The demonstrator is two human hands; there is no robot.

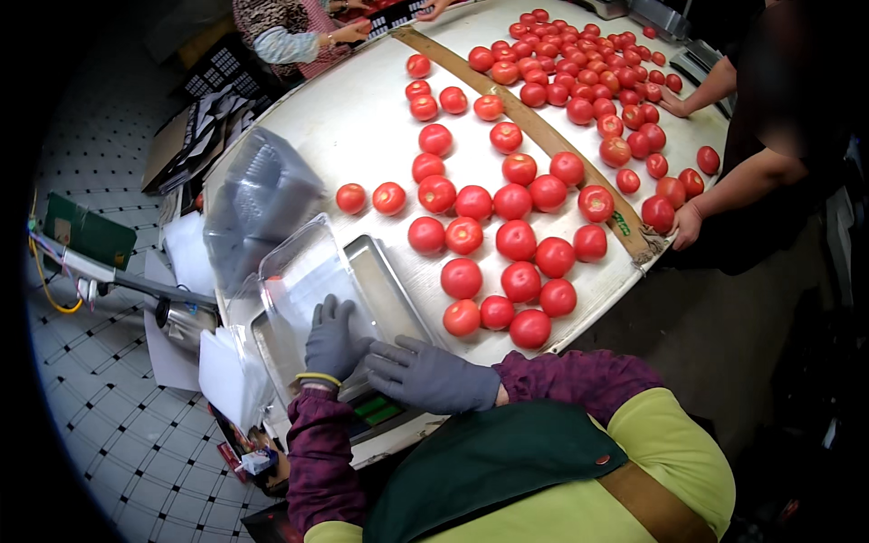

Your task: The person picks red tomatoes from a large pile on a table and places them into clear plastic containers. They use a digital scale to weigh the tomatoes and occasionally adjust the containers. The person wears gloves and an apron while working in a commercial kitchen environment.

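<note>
My left hand (pixel 334 343), in a grey glove, lies over a clear plastic clamshell container (pixel 307 237), with its fingers against a white sheet (pixel 311 279) in it. My right hand (pixel 433 378), gloved alike, reaches across at the container's near side; its fingers are spread and nothing shows in them. The two hands meet or nearly meet at the fingertips. Beneath the container is a weighing scale with a metal pan (pixel 388 279) and a green display (pixel 377 410). Loose red tomatoes (pixel 514 239) lie to the right of the scale.
Nested clear containers (pixel 261 183) stand at the table's left edge, near white paper sheets (pixel 227 373). A wooden strip (pixel 523 112) divides the white table (pixel 339 122). Beyond it, a co-worker's hands (pixel 687 224) touch more tomatoes (pixel 577 68). Another person's hand (pixel 349 32) is at the far edge.
</note>
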